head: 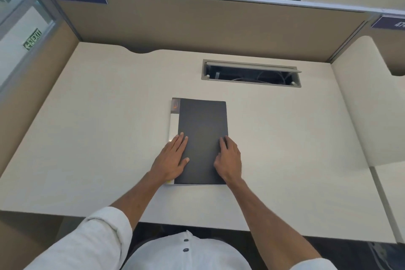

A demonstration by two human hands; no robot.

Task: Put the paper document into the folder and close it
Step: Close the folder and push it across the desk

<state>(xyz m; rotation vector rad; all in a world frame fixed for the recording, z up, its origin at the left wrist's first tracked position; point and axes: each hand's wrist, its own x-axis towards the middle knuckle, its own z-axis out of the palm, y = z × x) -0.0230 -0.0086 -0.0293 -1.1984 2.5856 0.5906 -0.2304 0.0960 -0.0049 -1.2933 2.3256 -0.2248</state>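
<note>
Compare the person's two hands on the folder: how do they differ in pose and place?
The left hand lies flat, fingers straight and thumb stretched out; the right hand is arched, its fingers bent. The left hand covers the left edge of the folder, by the white strip; the right hand sits at its right edge. Both rest on the near half of the closed folder.
</note>
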